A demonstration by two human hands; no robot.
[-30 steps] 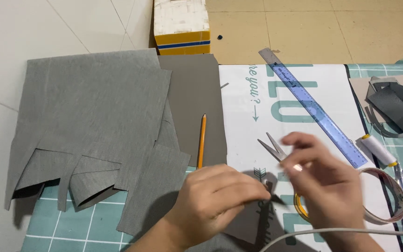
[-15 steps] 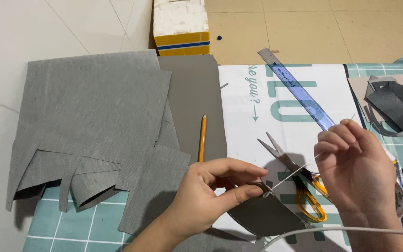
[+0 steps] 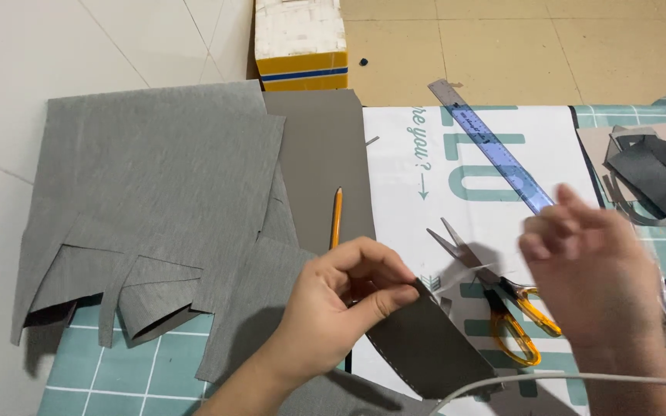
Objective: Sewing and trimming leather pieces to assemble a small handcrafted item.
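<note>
Down at the near middle of the work surface, the left hand (image 3: 341,296) is pinching a small dark grey strip of material (image 3: 425,343) between thumb and fingers at its upper corner, and the strip runs off toward the near right over the white printed sheet (image 3: 418,146). The right hand (image 3: 599,277) is hanging in the air just right of it, blurry, fingers loosely spread and not gripping anything. Right under and between the two hands lie the scissors (image 3: 495,296), orange handles, blades apart and pointing far-left, flat on the white sheet. A yellow pencil (image 3: 336,218) sits just beyond the left hand, lying on a flat grey card (image 3: 321,162). Off to the left there's a big grey fabric sheet (image 3: 156,192) with jagged cut flaps along its near edge, partly over the green cutting mat (image 3: 117,377). A clear blue ruler (image 3: 487,146) lies diagonally on the far right of the white sheet, and dark grey offcuts (image 3: 653,173) are piled at the right edge. A yellow and white box (image 3: 301,42) sits at the far side on the floor
</note>
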